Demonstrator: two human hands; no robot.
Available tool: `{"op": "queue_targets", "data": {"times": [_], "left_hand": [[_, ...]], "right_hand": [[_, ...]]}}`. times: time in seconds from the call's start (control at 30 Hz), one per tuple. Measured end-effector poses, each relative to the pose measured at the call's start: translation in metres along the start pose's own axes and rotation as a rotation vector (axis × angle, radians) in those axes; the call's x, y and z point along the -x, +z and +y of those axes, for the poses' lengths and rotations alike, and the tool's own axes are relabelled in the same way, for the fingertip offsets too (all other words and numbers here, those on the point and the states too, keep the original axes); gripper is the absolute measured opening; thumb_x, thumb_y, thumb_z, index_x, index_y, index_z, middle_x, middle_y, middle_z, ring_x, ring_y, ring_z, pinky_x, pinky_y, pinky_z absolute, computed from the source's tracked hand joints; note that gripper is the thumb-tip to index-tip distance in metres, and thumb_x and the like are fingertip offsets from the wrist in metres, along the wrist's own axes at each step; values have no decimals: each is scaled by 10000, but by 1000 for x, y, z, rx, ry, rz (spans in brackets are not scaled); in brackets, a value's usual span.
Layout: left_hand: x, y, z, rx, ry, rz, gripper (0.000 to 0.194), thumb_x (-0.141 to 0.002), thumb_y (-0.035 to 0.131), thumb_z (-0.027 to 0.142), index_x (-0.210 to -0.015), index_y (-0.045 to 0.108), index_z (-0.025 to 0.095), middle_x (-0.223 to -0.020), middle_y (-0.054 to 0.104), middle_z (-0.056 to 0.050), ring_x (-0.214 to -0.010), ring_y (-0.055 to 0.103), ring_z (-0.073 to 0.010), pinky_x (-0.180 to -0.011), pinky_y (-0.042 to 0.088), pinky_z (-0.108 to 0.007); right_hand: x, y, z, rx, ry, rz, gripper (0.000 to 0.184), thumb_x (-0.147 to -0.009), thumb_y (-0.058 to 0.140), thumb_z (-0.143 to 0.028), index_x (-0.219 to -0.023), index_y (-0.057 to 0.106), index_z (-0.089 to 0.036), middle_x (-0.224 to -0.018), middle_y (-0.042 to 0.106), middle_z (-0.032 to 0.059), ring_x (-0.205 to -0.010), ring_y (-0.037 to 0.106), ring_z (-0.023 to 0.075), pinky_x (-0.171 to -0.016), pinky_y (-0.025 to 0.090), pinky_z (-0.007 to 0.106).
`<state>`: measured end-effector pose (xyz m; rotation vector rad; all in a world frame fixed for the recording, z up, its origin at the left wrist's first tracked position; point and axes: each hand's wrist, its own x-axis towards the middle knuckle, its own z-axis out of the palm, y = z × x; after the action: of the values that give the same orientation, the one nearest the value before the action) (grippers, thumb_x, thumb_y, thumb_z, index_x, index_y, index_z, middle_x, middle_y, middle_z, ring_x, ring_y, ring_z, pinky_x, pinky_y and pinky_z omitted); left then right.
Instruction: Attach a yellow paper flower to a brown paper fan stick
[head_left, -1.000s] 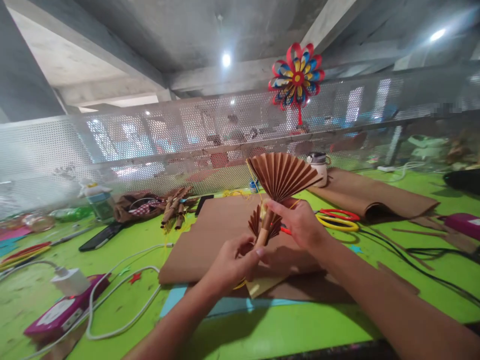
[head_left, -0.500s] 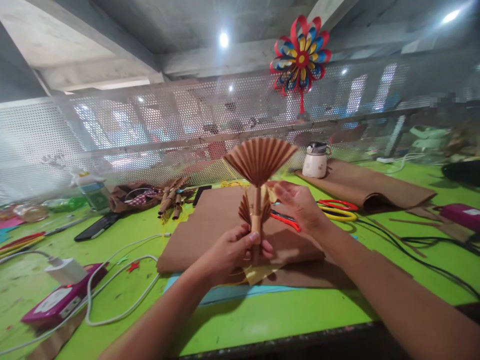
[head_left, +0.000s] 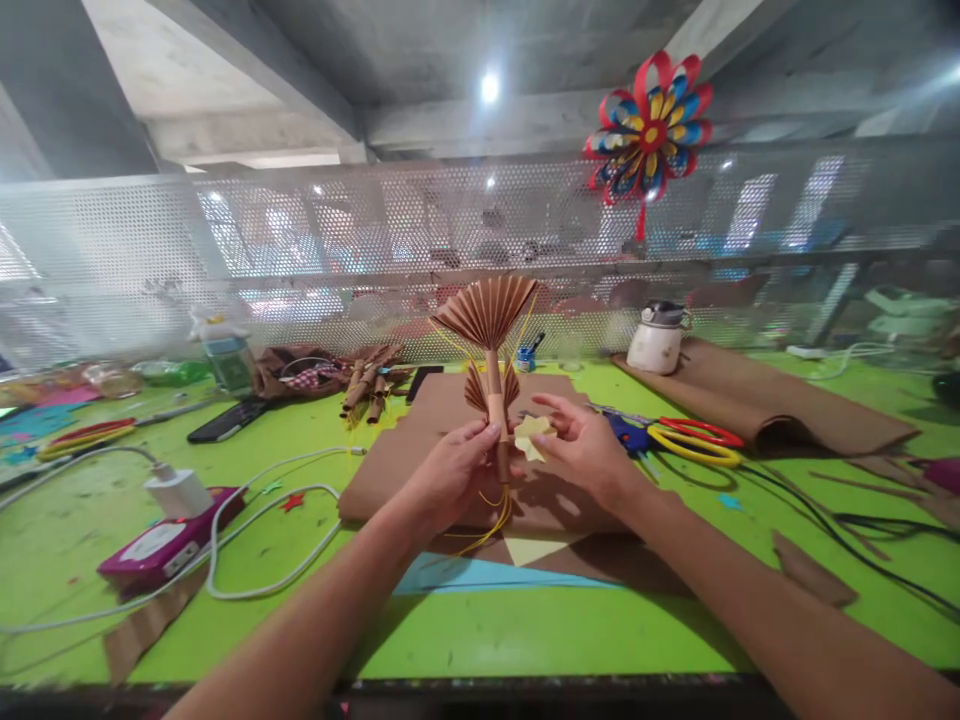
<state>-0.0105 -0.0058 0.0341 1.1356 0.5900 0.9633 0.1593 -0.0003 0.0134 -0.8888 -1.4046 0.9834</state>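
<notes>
My left hand (head_left: 459, 462) is closed round the stem of a brown paper fan craft (head_left: 493, 385), held upright. It has a wide pleated fan (head_left: 486, 312) on top and smaller pleated pieces lower on the stem. Yellow strings (head_left: 501, 520) run down from the fan and hang below the stem. Right beside the stem, my right hand (head_left: 589, 450) pinches a pale yellow paper star (head_left: 534, 437) between thumb and fingers. Beneath both hands lie folded brown paper (head_left: 409, 465), a pale yellow sheet (head_left: 536, 548) and blue paper (head_left: 480, 575).
Scissors with red and yellow handles (head_left: 697, 440) lie to the right, by a blue tool (head_left: 626, 430). A white bottle (head_left: 656, 340) stands behind, near rolled brown paper (head_left: 787, 400). On the left are a purple power strip (head_left: 169, 545), white cable (head_left: 214, 560), phone (head_left: 225, 420) and paper rolls (head_left: 371, 385).
My right hand has lowered with the yellow star, from beside the fan to beside the stem. The fan craft has turned slightly, and its yellow strings now show. The view has shifted left.
</notes>
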Motion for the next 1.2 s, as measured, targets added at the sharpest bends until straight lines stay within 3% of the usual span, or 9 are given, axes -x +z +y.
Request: {"op": "queue_targets", "data": {"times": [0.2,0.4,0.57,0.73,0.9,0.97,1.03,1.13,1.2], "left_hand": [[0,4,-1,0,-20,-31,213,-799,594,257,-961,638,125,-854,641,-58,-696,598,-114,-743,505,-275],[2,10,2,-32,-13,-35,174,-780,615,253,-875,646,110,-784,650,-58,-675,591,-116,-670,481,-226],[0,8,-2,-46,-97,-39,177,-761,635,245,-849,659,94,-661,626,-35,-577,551,-82,-571,438,-174],[-1,5,-2,-43,-49,3,204,-735,656,250,-872,660,99,-701,644,-47,-607,572,-101,-585,447,-188],[-2,1,1,-57,2,41,206,-753,629,276,-857,655,100,-710,639,-46,-634,580,-113,-633,459,-215],[-4,-3,1,-69,36,88,204,-734,648,279,-827,653,97,-697,629,-34,-616,563,-96,-605,442,-191],[-7,-6,2,-76,54,124,209,-709,668,285,-793,647,95,-687,620,-28,-618,556,-94,-607,439,-191],[-10,-12,2,-73,68,175,213,-669,695,280,-753,634,95,-667,598,-17,-615,543,-93,-604,438,-192],[-12,-16,2,-72,69,207,223,-654,706,279,-753,628,95,-661,585,-7,-596,525,-82,-598,438,-190]], "right_hand": [[0,-2,11,244,-69,106,613,-648,642,-183,-1237,474,-192,-930,583,41,-809,594,166,-711,494,293],[0,0,19,335,-73,141,562,-658,635,-187,-1201,495,-228,-953,591,38,-758,604,157,-633,516,280],[0,2,14,301,-101,81,486,-656,651,-187,-1127,532,-191,-922,618,42,-757,607,149,-628,510,250],[1,1,18,254,-72,53,504,-658,653,-190,-1148,534,-188,-847,605,20,-700,592,132,-608,508,239],[1,1,20,109,37,3,580,-660,645,-202,-1210,462,-170,-633,548,-46,-535,567,120,-488,485,236],[-4,-5,15,127,50,14,482,-640,657,-190,-1107,547,-153,-629,572,-32,-538,563,115,-486,477,227],[-11,-17,8,160,76,94,265,-642,650,-182,-902,631,-135,-663,608,2,-558,568,108,-498,475,216],[-25,-46,-4,174,148,279,100,-707,575,-150,-794,617,-126,-661,623,28,-561,585,101,-519,486,212],[-33,-66,-8,256,173,286,64,-738,542,-143,-769,596,-127,-634,623,31,-551,591,96,-520,484,203]]}}
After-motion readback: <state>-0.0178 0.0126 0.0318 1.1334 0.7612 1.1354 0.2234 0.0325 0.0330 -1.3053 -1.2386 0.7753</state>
